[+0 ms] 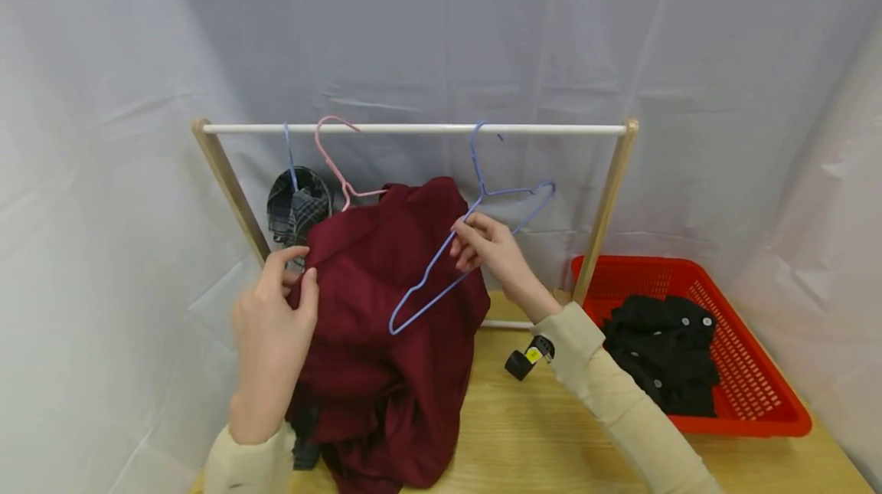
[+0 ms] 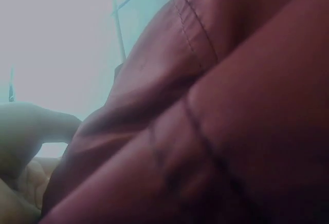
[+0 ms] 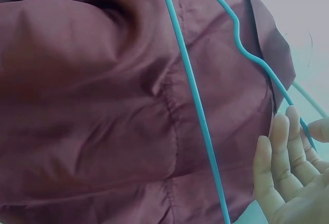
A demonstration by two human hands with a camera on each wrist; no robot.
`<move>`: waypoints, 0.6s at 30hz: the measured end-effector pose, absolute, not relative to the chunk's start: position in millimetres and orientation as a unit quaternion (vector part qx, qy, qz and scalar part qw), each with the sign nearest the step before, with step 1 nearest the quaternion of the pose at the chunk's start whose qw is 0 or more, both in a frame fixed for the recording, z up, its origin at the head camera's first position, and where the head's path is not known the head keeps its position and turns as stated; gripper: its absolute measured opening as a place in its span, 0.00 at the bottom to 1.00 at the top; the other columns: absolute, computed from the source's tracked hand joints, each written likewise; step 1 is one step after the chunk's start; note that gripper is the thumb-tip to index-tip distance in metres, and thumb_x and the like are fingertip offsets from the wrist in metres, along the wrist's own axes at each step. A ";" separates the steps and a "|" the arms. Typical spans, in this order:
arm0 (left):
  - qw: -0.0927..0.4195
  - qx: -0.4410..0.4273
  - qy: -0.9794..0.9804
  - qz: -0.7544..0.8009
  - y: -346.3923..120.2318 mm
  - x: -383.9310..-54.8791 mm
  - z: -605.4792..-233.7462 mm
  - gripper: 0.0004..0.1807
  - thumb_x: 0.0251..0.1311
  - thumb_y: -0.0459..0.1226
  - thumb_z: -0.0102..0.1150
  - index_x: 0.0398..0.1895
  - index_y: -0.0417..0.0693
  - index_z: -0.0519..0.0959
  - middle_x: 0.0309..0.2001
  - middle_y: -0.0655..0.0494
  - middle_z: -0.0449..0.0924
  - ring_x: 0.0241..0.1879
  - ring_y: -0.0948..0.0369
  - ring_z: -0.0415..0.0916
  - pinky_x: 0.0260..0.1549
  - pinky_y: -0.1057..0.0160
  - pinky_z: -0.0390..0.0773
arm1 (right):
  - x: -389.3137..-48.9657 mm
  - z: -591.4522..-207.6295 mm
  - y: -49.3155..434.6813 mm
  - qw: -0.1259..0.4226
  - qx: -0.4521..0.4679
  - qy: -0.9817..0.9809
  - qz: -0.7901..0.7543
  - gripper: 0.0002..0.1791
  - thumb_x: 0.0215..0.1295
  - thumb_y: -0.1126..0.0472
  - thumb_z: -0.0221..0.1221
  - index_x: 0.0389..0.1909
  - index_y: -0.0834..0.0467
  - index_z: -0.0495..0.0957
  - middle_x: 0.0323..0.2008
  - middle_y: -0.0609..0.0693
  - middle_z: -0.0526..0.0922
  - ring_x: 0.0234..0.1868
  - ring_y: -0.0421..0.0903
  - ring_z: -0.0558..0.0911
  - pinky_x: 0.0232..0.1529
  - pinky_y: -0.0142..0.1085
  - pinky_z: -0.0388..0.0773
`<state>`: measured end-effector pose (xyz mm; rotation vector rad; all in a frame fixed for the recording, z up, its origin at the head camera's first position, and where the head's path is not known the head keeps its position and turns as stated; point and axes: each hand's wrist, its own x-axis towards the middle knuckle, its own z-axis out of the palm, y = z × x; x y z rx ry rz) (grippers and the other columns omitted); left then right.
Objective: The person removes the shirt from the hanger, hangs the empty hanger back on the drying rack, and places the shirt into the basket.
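Observation:
A maroon garment (image 1: 386, 272) hangs in front of the rack, its lower folds reaching the table. At its left edge, my left hand (image 1: 272, 318) holds the cloth between thumb and fingers. My right hand (image 1: 489, 249) pinches one sloping arm of a blue wire hanger (image 1: 441, 253), whose hook is over the white rod (image 1: 551, 129). The hanger is tilted, its lower left corner in front of the garment. Close up in the right wrist view, the bare hanger wire (image 3: 198, 106) crosses the maroon cloth. A pink hanger (image 1: 333, 161) shows above the garment's left shoulder, its hook at the rod.
Left on the rod, a dark plaid garment (image 1: 303, 207) hangs from another blue hanger. Wooden posts (image 1: 606, 211) support the rod. A red basket (image 1: 758, 371) with a black buttoned garment (image 1: 664, 356) stands at the right. A small black strap (image 1: 520, 364) lies on the wooden table (image 1: 524, 433).

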<state>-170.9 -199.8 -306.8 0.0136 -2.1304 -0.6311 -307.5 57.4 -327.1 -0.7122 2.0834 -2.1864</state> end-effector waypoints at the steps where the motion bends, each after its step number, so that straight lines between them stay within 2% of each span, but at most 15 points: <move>1: 0.445 0.007 -0.859 -0.255 -199.7 -168.3 -310.0 0.14 0.64 0.31 0.63 0.53 0.41 0.81 0.27 0.44 0.84 0.19 0.49 0.73 0.21 0.56 0.63 | -307.6 -327.4 57.6 0.020 -0.229 0.671 -0.704 0.13 0.79 0.59 0.52 0.46 0.67 0.74 0.25 0.47 0.81 0.21 0.40 0.80 0.29 0.31 0.80; 8: 0.455 0.013 -0.854 -0.254 -196.9 -156.2 -334.1 0.14 0.64 0.31 0.64 0.52 0.42 0.81 0.29 0.45 0.85 0.23 0.49 0.81 0.21 0.50 0.69 | -307.3 -327.6 57.7 0.025 -0.227 0.672 -0.704 0.13 0.79 0.58 0.53 0.46 0.66 0.75 0.26 0.47 0.81 0.22 0.40 0.80 0.29 0.32 0.80; 11: 0.457 0.013 -0.851 -0.257 -194.3 -153.6 -344.5 0.14 0.63 0.31 0.64 0.51 0.43 0.81 0.27 0.47 0.85 0.22 0.50 0.81 0.19 0.50 0.69 | -308.0 -328.6 57.4 0.026 -0.229 0.671 -0.705 0.13 0.79 0.57 0.53 0.46 0.66 0.76 0.26 0.48 0.81 0.22 0.41 0.80 0.29 0.32 0.80; 18: 0.433 0.032 -0.863 -0.258 -188.1 -149.3 -368.7 0.15 0.61 0.30 0.66 0.52 0.44 0.81 0.26 0.49 0.84 0.19 0.54 0.78 0.16 0.58 0.65 | -306.7 -331.4 57.7 0.041 -0.233 0.670 -0.704 0.14 0.79 0.57 0.52 0.47 0.65 0.76 0.27 0.48 0.81 0.23 0.40 0.80 0.30 0.32 0.80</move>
